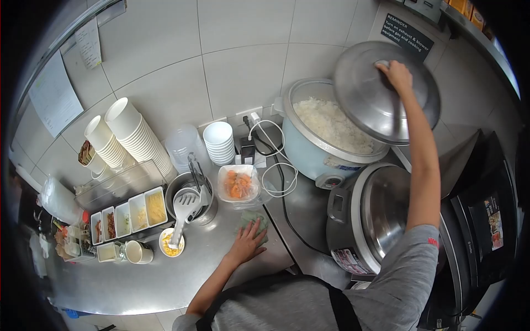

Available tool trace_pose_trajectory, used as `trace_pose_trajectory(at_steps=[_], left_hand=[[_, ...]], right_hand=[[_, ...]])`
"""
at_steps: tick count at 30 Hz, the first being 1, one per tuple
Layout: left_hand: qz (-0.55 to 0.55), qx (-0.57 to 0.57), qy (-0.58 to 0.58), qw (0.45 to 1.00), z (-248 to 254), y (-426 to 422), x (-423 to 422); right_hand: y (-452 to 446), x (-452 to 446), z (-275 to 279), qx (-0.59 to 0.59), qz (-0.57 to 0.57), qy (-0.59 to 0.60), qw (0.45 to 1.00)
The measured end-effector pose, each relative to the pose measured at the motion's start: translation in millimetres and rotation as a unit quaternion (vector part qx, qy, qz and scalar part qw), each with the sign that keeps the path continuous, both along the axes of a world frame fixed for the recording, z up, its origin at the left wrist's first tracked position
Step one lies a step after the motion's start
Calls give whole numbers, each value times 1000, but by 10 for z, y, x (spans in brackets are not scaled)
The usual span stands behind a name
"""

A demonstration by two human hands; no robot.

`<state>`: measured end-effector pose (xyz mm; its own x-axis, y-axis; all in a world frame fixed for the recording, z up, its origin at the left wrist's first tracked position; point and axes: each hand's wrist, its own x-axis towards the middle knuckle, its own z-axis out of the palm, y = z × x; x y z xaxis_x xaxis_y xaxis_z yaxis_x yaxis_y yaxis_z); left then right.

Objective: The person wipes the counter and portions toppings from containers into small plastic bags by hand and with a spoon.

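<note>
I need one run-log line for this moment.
left hand: flat on green cloth | right hand: holds metal lid by knob | blue cooker: rice showing

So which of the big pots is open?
The light blue pot, nearer the wall. You can see white rice inside, and the right hand holds up a lid. The grey pot is closed.

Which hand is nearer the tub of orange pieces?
Left. The left hand lies on the green cloth, just on the person's side of the tub. The right hand is well off to the right, holding the metal lid up.
</note>
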<state>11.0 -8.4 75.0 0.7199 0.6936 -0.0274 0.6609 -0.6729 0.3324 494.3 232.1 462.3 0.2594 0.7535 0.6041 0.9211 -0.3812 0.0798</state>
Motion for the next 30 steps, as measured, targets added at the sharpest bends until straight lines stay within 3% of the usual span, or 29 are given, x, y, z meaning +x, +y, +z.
trace_pose_trajectory(at_steps=[2,7,14,19,20,21,22,23,27,30], left_hand=[[4,55,-9,998,352,-124,-16],[91,18,-79,993,979,-535,-352],[271,-6,-92,958,1184,-1053,-775],[287,9,-91,954,1143,-1164,-864],[304,11,-97,948,1147,-1229,-868],[317,15,-105,943,1195,-1255,-852],[317,27,-88,944,1160,-1290,-857],[316,40,-72,945,1077,-1322,-881],[334,59,-113,934,843,-1529,-1004],[347,35,-169,922,684,-1752,-1175]], right_hand=[[194,-142,-148,-49,-16,70,996],[600,-202,-790,-100,-1,177,979],[877,-209,-1250,-154,30,271,950],[1264,209,-1615,-131,101,202,965],[1263,167,-1567,-186,64,190,962],[1439,377,-1811,-102,81,193,972],[1406,309,-1739,-149,68,247,955],[1505,461,-1838,-92,133,236,958],[1166,18,-1589,-169,81,165,968],[1338,53,-1630,-239,-35,96,966]])
